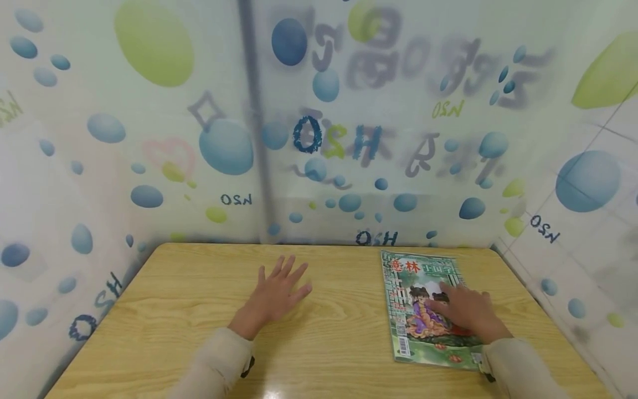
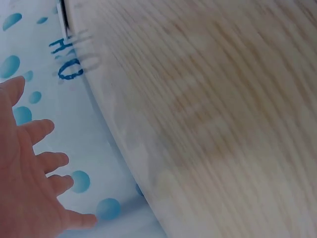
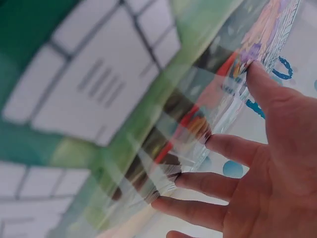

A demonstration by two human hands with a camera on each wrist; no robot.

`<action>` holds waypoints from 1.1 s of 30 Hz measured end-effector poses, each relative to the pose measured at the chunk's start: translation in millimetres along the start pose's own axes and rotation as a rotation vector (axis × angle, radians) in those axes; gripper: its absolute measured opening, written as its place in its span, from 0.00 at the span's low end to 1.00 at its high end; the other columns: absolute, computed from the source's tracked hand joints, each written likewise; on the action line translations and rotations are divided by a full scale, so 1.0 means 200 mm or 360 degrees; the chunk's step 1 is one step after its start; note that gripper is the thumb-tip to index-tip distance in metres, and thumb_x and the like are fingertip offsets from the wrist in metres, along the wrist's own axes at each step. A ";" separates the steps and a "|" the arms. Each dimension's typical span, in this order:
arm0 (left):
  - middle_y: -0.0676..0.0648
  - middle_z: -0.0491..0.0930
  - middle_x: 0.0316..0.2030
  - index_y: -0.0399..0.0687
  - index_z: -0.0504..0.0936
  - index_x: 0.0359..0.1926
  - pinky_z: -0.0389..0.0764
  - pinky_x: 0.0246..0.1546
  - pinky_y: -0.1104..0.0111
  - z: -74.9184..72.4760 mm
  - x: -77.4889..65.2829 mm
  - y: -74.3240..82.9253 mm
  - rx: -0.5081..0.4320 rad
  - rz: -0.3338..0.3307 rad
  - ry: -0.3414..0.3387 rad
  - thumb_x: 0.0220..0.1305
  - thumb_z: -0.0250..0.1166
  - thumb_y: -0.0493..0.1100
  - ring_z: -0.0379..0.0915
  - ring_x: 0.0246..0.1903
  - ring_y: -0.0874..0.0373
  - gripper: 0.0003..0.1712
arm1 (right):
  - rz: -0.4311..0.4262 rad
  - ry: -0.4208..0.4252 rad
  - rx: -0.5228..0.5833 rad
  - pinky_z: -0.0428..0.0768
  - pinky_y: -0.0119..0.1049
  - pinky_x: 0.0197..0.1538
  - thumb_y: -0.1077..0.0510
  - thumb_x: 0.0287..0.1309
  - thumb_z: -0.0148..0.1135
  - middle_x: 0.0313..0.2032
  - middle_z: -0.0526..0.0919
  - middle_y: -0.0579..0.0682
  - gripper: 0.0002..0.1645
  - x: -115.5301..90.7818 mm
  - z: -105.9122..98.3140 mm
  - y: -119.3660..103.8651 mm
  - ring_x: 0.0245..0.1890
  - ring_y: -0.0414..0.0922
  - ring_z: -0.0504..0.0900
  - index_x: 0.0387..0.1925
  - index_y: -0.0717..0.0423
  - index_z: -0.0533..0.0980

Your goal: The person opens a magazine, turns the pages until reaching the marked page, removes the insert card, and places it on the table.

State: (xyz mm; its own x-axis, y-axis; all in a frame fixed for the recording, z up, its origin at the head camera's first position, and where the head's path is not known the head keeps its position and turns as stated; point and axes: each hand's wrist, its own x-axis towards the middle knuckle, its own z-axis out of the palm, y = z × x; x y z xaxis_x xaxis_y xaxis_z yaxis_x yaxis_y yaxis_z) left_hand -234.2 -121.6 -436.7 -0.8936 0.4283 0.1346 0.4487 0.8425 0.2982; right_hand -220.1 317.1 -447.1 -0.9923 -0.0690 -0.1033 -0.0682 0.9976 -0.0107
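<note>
A magazine with a green illustrated cover and red title characters lies flat on the right part of the wooden table. My right hand is over its right half, fingers spread and fairly straight. In the right wrist view the fingertips of that hand meet the glossy cover. To the left of the magazine, my left hand hovers above bare wood with its fingers fanned out, holding nothing. The left wrist view shows the same hand with spread fingers beside the table edge.
A pale curtain printed with blue and green drops and H2O lettering hangs behind the table's far edge. Similar patterned sheets close in the left and right sides.
</note>
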 end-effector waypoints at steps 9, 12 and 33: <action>0.39 0.54 0.73 0.51 0.63 0.73 0.44 0.60 0.29 0.03 0.02 0.10 0.0016 0.0077 -0.0044 0.74 0.43 0.63 0.43 0.72 0.38 0.35 | -0.0050 0.0037 0.0004 0.70 0.68 0.42 0.22 0.53 0.52 0.51 0.80 0.66 0.53 -0.01 -0.05 -0.09 0.43 0.64 0.80 0.61 0.62 0.74; 0.39 0.55 0.72 0.51 0.63 0.73 0.45 0.60 0.29 0.04 0.03 0.11 0.0020 0.0086 -0.0058 0.74 0.44 0.62 0.44 0.72 0.37 0.34 | -0.0074 0.0045 0.0024 0.69 0.69 0.43 0.24 0.54 0.54 0.50 0.81 0.65 0.51 -0.01 -0.06 -0.13 0.42 0.64 0.81 0.61 0.62 0.74; 0.43 0.56 0.73 0.55 0.63 0.73 0.46 0.63 0.34 0.13 0.09 0.28 -0.0035 0.0141 -0.0247 0.72 0.48 0.63 0.44 0.73 0.43 0.34 | -0.0123 0.0079 -0.0005 0.73 0.64 0.42 0.24 0.52 0.57 0.45 0.83 0.62 0.49 0.03 -0.04 -0.34 0.39 0.62 0.82 0.58 0.60 0.77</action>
State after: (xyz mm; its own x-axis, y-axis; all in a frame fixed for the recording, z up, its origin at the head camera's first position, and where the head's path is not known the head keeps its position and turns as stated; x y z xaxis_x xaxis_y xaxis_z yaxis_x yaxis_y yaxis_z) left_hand -224.3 -58.2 -441.5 -0.8369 0.5472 0.0143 0.5235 0.7926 0.3126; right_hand -222.2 249.4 -439.2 -0.9879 -0.1457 -0.0529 -0.1451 0.9893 -0.0139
